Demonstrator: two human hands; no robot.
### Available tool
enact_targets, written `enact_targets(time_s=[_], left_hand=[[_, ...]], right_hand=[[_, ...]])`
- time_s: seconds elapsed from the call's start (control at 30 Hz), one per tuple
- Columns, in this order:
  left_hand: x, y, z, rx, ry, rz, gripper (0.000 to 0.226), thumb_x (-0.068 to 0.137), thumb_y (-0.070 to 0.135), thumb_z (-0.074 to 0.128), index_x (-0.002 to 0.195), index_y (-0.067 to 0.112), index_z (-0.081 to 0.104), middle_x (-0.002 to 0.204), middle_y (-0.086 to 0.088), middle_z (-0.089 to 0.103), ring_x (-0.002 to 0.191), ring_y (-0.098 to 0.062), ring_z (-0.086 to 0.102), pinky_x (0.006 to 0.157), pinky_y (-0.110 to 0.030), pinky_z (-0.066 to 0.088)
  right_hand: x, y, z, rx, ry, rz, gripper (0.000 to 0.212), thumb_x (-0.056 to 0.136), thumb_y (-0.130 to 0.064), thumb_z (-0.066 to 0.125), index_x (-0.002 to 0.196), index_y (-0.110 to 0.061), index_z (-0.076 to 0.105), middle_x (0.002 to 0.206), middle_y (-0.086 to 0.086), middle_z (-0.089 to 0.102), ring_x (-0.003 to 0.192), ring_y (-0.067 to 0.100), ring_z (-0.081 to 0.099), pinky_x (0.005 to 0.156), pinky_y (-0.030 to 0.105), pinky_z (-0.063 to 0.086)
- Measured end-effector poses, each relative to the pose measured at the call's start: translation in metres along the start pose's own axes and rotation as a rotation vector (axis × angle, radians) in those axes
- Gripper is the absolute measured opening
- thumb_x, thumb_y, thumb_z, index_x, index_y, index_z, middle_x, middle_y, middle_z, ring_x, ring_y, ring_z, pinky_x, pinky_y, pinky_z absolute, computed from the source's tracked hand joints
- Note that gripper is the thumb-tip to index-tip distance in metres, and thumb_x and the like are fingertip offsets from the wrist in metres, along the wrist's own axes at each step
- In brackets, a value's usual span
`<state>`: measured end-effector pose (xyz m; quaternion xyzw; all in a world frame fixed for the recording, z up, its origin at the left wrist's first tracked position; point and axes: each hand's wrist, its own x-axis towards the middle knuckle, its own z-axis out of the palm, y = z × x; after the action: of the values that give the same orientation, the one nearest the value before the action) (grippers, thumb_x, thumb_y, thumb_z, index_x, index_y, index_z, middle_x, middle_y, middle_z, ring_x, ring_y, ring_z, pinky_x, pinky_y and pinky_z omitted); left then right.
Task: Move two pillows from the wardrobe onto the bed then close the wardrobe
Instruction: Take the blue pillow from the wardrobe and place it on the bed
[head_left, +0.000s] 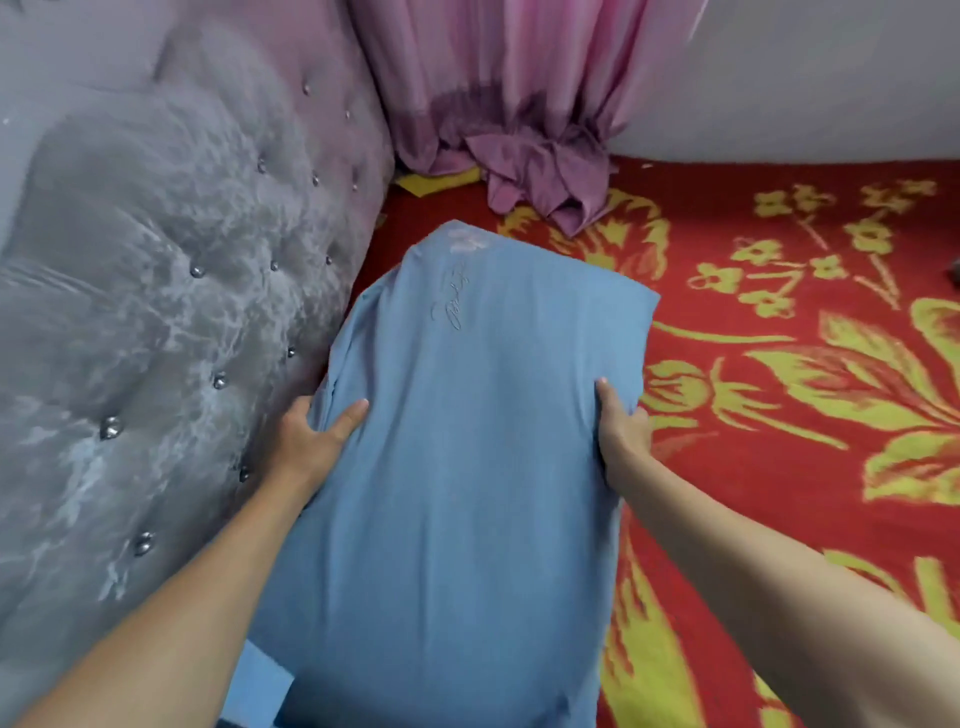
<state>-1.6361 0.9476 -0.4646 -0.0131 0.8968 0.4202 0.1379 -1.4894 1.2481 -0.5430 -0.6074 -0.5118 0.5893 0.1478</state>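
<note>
The long blue fabric-cased pillow (467, 441) is held over the red blanket with yellow flowers (779, 364), just right of the grey button-tufted headboard (156, 286). The left hand (311, 436) and right hand (621, 434) are clamped on its side edges. Snagging on the headboard is likely if it is swung left; open room is seen rightward. The pink curtain (519, 130) is bunched beyond its far end.

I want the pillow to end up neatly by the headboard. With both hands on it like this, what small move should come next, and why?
Probably lower the blue pillow flat onto the red blanket and let go. The left hand and right hand grip its two sides, and its far end already sits beside the grey tufted headboard.
</note>
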Motion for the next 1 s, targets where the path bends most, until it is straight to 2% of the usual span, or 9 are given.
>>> enact_targets(time_s=[0.1,0.2,0.3,0.4,0.53,0.67,0.8,0.9,1.0], left_hand=[[0.036,-0.004,0.032,-0.054,0.008,0.011,0.053,0.074,0.046,0.075,0.115,0.016,0.058,0.110,-0.003,0.065,0.090,-0.017,0.059,0.079,-0.031,0.048],[0.056,-0.028,0.066,-0.035,-0.032,-0.038,0.074,0.073,0.049,0.075,0.133,0.018,0.043,0.132,-0.007,0.056,0.115,-0.024,0.055,0.102,-0.040,0.044],[0.051,-0.066,0.094,0.220,-0.128,-0.060,0.085,0.075,0.062,0.065,0.144,0.035,0.023,0.148,-0.006,0.038,0.132,-0.030,0.041,0.110,-0.047,0.033],[0.028,-0.109,0.102,0.460,-0.162,-0.078,0.080,0.075,0.076,0.048,0.143,0.050,0.013,0.152,-0.008,0.028,0.134,-0.036,0.034,0.109,-0.055,0.027],[0.022,-0.132,0.092,0.248,-0.085,-0.242,0.100,0.055,0.090,0.036,0.142,0.040,0.029,0.144,-0.010,0.047,0.127,-0.038,0.046,0.106,-0.048,0.037],[0.025,-0.102,0.092,0.198,0.138,-0.099,0.085,0.063,0.081,0.041,0.129,0.029,0.051,0.127,-0.009,0.062,0.111,-0.036,0.058,0.090,-0.043,0.046],[0.049,-0.063,0.077,0.050,0.291,0.053,0.068,0.063,0.075,0.049,0.110,0.029,0.063,0.106,-0.001,0.072,0.096,-0.027,0.065,0.082,-0.040,0.055],[0.087,-0.027,0.064,-0.059,0.363,0.160,0.059,0.063,0.067,0.057,0.102,0.025,0.068,0.098,0.000,0.074,0.092,-0.024,0.068,0.082,-0.040,0.056],[0.135,-0.002,0.059,-0.033,0.374,0.198,0.063,0.062,0.068,0.058,0.106,0.024,0.067,0.104,-0.005,0.073,0.097,-0.027,0.066,0.087,-0.045,0.054]], right_hand=[[0.043,-0.025,0.016,-0.078,-0.059,-0.141,0.081,0.067,-0.061,0.063,0.131,-0.015,0.048,0.128,0.007,0.059,0.116,0.029,0.055,0.102,0.040,0.042],[0.072,-0.012,0.023,-0.226,-0.112,-0.259,0.085,0.068,-0.060,0.063,0.138,-0.019,0.040,0.135,0.007,0.054,0.122,0.028,0.052,0.105,0.042,0.040],[0.077,0.038,0.019,-0.435,-0.199,-0.297,0.087,0.076,-0.065,0.059,0.147,-0.027,0.025,0.146,0.008,0.044,0.131,0.029,0.044,0.108,0.041,0.035],[0.056,0.094,0.011,-0.493,-0.186,-0.259,0.088,0.075,-0.074,0.051,0.147,-0.039,0.015,0.145,0.011,0.046,0.129,0.033,0.045,0.104,0.042,0.035],[0.033,0.103,0.018,-0.420,-0.117,-0.200,0.087,0.076,-0.074,0.051,0.148,-0.039,0.016,0.140,0.011,0.051,0.125,0.034,0.049,0.102,0.044,0.036],[0.013,0.064,0.039,-0.328,-0.006,-0.393,0.080,0.075,-0.067,0.057,0.143,-0.034,0.032,0.129,0.002,0.061,0.115,0.030,0.058,0.096,0.042,0.043],[0.007,0.016,0.059,-0.205,0.044,-0.539,0.076,0.072,-0.062,0.060,0.139,-0.030,0.040,0.127,-0.006,0.062,0.113,0.022,0.059,0.096,0.040,0.046],[0.021,-0.024,0.080,-0.172,0.067,-0.594,0.080,0.070,-0.063,0.058,0.139,-0.027,0.041,0.128,-0.002,0.062,0.114,0.024,0.059,0.097,0.042,0.045],[0.047,-0.059,0.108,-0.214,0.071,-0.625,0.080,0.076,-0.062,0.061,0.143,-0.026,0.036,0.130,0.004,0.061,0.115,0.029,0.057,0.097,0.041,0.043]])
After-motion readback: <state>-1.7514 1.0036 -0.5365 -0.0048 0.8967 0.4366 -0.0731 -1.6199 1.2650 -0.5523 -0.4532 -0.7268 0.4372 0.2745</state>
